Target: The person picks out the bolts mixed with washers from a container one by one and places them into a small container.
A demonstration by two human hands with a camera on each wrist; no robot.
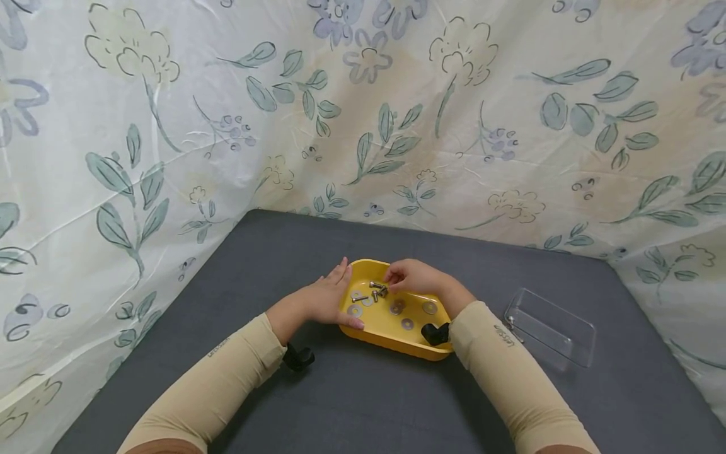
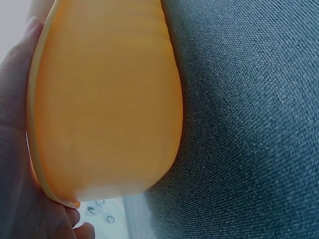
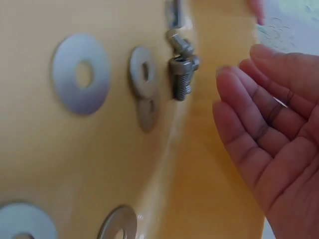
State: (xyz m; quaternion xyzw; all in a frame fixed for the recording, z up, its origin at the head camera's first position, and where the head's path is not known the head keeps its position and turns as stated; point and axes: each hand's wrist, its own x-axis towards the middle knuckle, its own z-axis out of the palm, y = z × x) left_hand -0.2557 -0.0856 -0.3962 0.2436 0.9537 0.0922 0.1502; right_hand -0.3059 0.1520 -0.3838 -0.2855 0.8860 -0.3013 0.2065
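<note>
A shallow yellow tray (image 1: 397, 349) stands on the dark cloth, with several metal screws (image 1: 360, 299) and flat washers (image 1: 407, 324) lying inside it. My left hand (image 1: 320, 299) holds the tray's left end, thumb on the near rim and fingers along the far side; the left wrist view shows it against the rim (image 2: 33, 99). Over the tray's far side hovers my right hand (image 1: 420, 277), fingers loosely bent beside a small heap of socket-head screws (image 3: 180, 74). In the right wrist view there is nothing between its fingers, and a large washer (image 3: 97, 74) lies nearby.
To the right lies a clear plastic box or lid (image 1: 553, 328) on the dark grey cloth (image 1: 317, 403). Flowered fabric (image 1: 374, 113) hangs behind and at both sides. Black wrist mounts (image 1: 435, 334) sit at both cuffs, one over the tray's near right corner.
</note>
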